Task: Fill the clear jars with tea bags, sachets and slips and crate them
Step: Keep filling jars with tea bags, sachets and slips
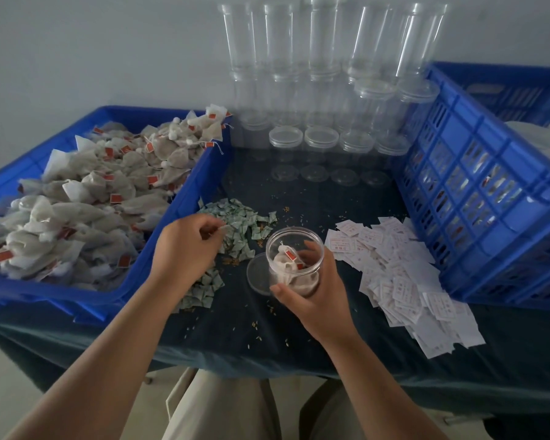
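- Clear plastic is what you're dealing with here: the clear round plastic jar [294, 229] sits in the right hand [311, 296], fingers and thumb wrapped round its wall, tipped a bit toward the camera just above the dark cloth-covered table [267, 338].
- It already has a few white paper tea bags with red tags [285, 262] in it. I'd guess it's super light and fairly stiff, but smooth, so grab the wall low down like this, not the rim.
- The left hand [185, 246] pinches what looks like one small green-printed paper sachet [224, 229] at its fingertips, right over the heap of the same sachets [248, 223].
- Those sachets look flimsy and nearly weightless; fingertip pinch on an edge is the way, otherwise you lift three at once.
- The white paper slips with red print [394, 274] are fanned out to the right of the jar. Thin, flat, probably clingy, so slide one off before lifting.
- The clear flat round lid [256, 277] lies on the cloth, just left of the jar and partly behind it.
- More tea bags are heaped in the blue plastic tray [134, 274] on the left: soft, squashy, strings that probably tangle.
- The blue slatted plastic crate [477, 185] stands to the right, stacks of empty clear jars [318, 42] at the back.
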`<state>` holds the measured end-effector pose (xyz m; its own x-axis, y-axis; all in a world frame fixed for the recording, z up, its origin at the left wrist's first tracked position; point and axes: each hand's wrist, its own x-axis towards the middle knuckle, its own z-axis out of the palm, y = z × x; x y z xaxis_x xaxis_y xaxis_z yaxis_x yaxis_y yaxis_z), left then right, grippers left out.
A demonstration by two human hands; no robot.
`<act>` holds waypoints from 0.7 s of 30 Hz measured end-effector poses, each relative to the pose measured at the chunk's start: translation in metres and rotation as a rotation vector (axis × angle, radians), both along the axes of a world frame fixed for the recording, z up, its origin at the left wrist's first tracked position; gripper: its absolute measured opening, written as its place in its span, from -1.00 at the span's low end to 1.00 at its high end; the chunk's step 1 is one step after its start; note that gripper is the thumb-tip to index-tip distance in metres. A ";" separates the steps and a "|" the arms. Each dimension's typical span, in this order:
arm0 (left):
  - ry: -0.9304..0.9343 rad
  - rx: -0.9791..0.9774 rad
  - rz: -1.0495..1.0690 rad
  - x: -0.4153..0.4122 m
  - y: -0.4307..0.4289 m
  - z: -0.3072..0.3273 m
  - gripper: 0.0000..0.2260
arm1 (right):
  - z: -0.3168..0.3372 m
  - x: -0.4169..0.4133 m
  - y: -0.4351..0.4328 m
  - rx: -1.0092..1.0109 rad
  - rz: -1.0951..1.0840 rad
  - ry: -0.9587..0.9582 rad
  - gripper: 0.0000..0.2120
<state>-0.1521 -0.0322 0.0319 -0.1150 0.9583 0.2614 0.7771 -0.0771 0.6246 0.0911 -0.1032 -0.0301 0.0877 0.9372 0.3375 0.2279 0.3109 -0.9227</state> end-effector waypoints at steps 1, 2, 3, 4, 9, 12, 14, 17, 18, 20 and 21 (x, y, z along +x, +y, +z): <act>-0.054 -0.002 -0.003 0.004 -0.005 0.010 -0.91 | 0.000 0.000 0.000 0.011 -0.004 -0.001 -0.23; -0.116 0.009 -0.017 0.009 -0.010 0.021 -0.92 | 0.001 -0.001 -0.001 0.028 -0.006 0.000 -0.25; -0.184 0.023 -0.047 0.014 -0.016 0.031 -0.90 | 0.001 -0.001 -0.001 0.044 -0.008 0.005 -0.26; -0.247 0.021 -0.107 0.020 -0.021 0.040 -0.88 | 0.002 -0.002 -0.001 0.057 -0.012 0.009 -0.27; -0.086 -0.142 -0.448 0.058 -0.028 0.058 -0.89 | 0.002 0.000 -0.002 0.098 -0.041 -0.006 -0.26; 0.133 -0.150 -0.408 0.076 -0.021 0.052 -0.84 | 0.001 0.000 -0.004 0.144 -0.049 -0.019 -0.23; 0.149 -0.167 -0.408 0.081 -0.016 0.049 -0.70 | 0.000 0.000 -0.004 0.152 -0.057 -0.022 -0.23; -0.105 -0.286 -0.473 0.082 -0.007 0.053 -0.67 | 0.001 0.000 -0.005 0.158 -0.084 -0.007 -0.22; -0.255 -0.317 -0.471 0.084 -0.003 0.054 -0.70 | 0.002 0.000 -0.006 0.179 -0.100 0.001 -0.23; -0.365 -0.295 -0.416 0.091 0.015 0.051 -0.79 | 0.005 0.000 -0.007 0.233 -0.126 0.018 -0.26; -0.308 -0.272 -0.402 0.096 0.027 0.048 -0.83 | 0.005 0.000 -0.007 0.252 -0.135 0.029 -0.26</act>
